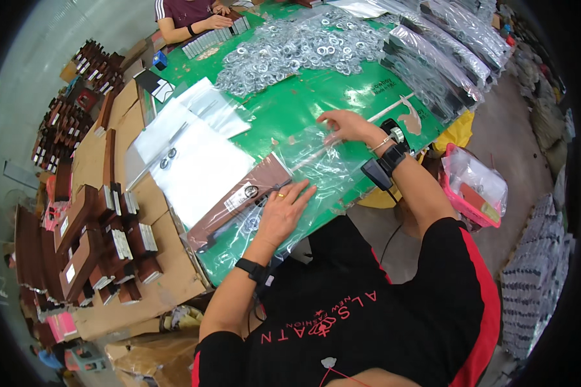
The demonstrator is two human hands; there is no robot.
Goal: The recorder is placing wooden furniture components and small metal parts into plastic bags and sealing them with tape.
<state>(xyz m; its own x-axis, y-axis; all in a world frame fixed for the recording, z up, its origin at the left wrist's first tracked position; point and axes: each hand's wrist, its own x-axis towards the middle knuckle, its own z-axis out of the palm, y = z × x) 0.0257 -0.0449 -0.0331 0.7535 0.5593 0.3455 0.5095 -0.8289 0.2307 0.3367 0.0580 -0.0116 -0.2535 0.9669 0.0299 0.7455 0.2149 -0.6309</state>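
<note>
A dark brown slat (pixel 239 201) with a white label lies slantwise in a clear plastic bag (pixel 326 169) on the green table. My left hand (pixel 284 214) rests on the bag beside the slat's right end, fingers stretched out and fairly flat. At the bag's far right part, my right hand (pixel 347 126) has its fingers bent and closed on the plastic film. Small ring-shaped parts (pixel 252 222) show through the film near my left wrist. Left of the slat is a stack of white plastic bags (pixel 200 169) with a few dark rings on top.
A heap of bagged metal rings (pixel 297 48) covers the table's far side. Wrapped bundles (pixel 436 55) lie far right; brown slats (pixel 103 242) are stacked on cardboard at left. A co-worker's hand (pixel 218 22) is at the far edge. A pink basket (pixel 474 187) stands right.
</note>
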